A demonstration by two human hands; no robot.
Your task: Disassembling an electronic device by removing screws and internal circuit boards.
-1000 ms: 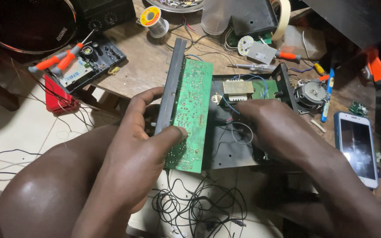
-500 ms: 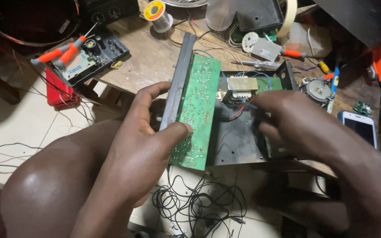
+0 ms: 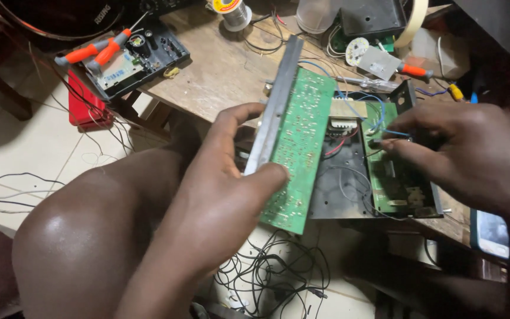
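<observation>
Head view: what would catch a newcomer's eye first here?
The green circuit board in the middle, tilted up on edge with a grey metal strip along its side, gripped by the left hand. Right of it, the right hand reaches its fingertips into an open black metal case among blue and red wires. At the upper left of the wooden table lie orange-handled pliers.

A worn wooden table stands on pale, apparently tiled floor.
</observation>
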